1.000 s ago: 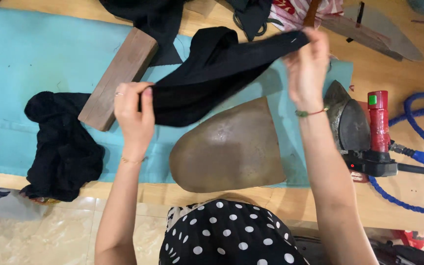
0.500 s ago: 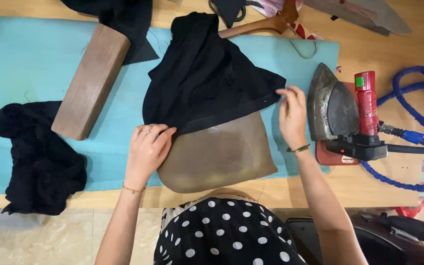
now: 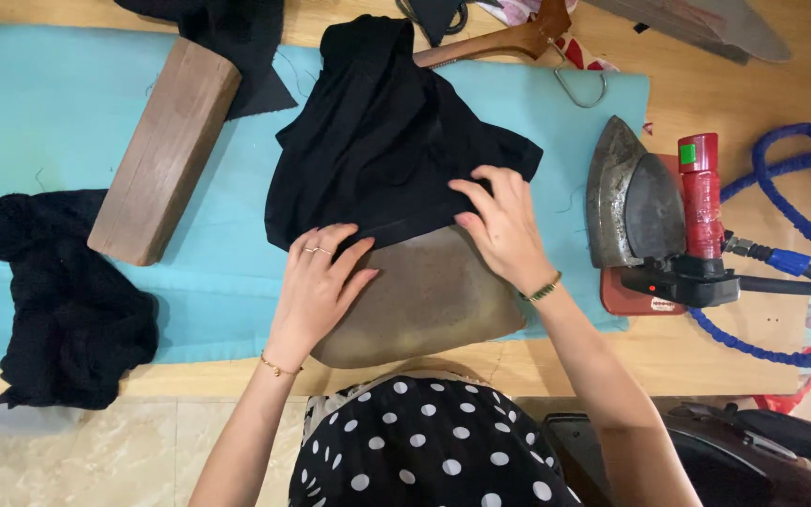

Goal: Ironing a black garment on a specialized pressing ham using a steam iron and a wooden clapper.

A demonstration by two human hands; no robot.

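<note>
A black garment [image 3: 387,141] lies spread over the far half of a brown rounded pressing pad [image 3: 424,300] on the turquoise ironing cloth [image 3: 68,122]. My left hand [image 3: 316,282] rests flat with fingers apart on the garment's near hem at the pad's left side. My right hand [image 3: 499,225] presses flat on the same hem further right, fingers spread. Neither hand grips anything.
A steam iron [image 3: 645,211] with a red handle rests on its stand to the right, blue hose [image 3: 800,272] trailing off. A wooden block [image 3: 166,150] lies to the left, a heap of black fabric [image 3: 58,291] at the near left, a wooden hanger [image 3: 509,38] at the back.
The garment, held up stretched between both hands a second ago, now lies on the pad. Both hands have come down flat on its hem and slid a little apart.
</note>
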